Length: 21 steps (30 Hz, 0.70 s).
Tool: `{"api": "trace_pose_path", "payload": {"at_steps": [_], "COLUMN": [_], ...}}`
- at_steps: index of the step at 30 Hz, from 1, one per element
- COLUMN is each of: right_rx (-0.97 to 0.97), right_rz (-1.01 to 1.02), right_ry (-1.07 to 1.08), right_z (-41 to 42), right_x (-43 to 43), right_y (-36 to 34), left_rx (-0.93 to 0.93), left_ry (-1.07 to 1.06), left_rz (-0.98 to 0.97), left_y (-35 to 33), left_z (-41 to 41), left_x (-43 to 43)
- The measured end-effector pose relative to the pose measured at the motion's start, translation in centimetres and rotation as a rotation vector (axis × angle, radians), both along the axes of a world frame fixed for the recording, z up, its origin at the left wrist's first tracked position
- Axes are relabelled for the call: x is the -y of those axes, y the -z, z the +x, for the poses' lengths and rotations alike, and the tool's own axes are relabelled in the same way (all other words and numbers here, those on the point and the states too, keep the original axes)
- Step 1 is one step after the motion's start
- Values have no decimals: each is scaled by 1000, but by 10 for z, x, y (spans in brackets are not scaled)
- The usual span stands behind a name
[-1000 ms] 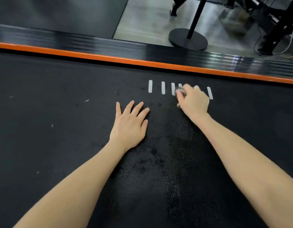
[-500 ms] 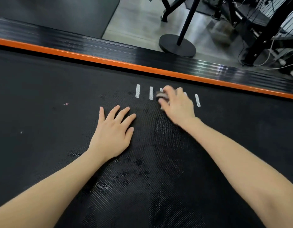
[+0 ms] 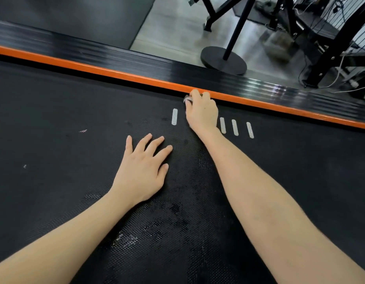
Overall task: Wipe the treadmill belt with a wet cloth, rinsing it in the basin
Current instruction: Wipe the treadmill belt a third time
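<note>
We look down on the black treadmill belt [image 3: 54, 181], which fills most of the frame from the lower edge up to a slanting orange strip [image 3: 116, 73]. Its textured surface glistens with darker wet patches [image 3: 167, 222] in the lower centre, between our two forearms. Above the orange strip runs the ribbed black side rail [image 3: 95, 52], blurred at the left. Beyond it we see a dark mat [image 3: 75, 17] at the upper left and grey floor [image 3: 177, 27] at the upper centre. Black equipment frames [image 3: 331, 44] and loose cables crowd the upper right corner, and a pole rises from a round black stand base [image 3: 223, 60] on the floor just beyond the rail. Our left hand [image 3: 142, 171] lies palm down on the belt at centre frame, its fingers straight and slightly spread, holding nothing. Our right hand [image 3: 202, 113] reaches to the upper centre, its fingers curled over the cloth and their tips at the orange strip. A row of short white marks [image 3: 174, 116] crosses the belt there, one left of the right wrist and three to its right. The cloth [image 3: 187, 99] is a small greyish wad pressed to the belt under the right hand; only a bit shows at the fingers' left edge.
</note>
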State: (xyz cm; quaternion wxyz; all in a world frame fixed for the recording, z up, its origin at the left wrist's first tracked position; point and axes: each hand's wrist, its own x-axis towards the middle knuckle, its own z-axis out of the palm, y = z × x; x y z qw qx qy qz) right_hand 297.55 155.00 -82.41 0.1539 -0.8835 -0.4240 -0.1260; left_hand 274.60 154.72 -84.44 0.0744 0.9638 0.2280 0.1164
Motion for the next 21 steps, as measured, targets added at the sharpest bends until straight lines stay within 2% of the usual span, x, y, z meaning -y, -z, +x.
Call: {"api": "trace_pose_path", "payload": {"at_steps": [5, 10, 13, 15, 16, 19, 21], "right_rx": [-60, -82, -110, -36, -8, -43, -61], "right_rz": [1, 66, -13, -46, -31, -17, 2], "right_ry": [-183, -484, -660, -600, -503, -148, -51], "right_z": [-16, -109, -117, -92, -78, -54, -70], "right_x": [52, 173, 199, 170, 148, 95, 93], "right_y": [-4, 2, -3, -5, -5, 0, 4], "left_rx": [-10, -26, -33, -14, -1, 19, 25], "left_ry": [-10, -10, -15, -23, -25, -29, -22], "left_rz": [-21, -25, -28, -36, -39, -43, -51], "left_y": [-1, -1, -1, 0, 1, 3, 2], "left_z": [-2, -1, -3, -2, -2, -2, -1], "left_x": [1, 2, 2, 2, 2, 0, 0]}}
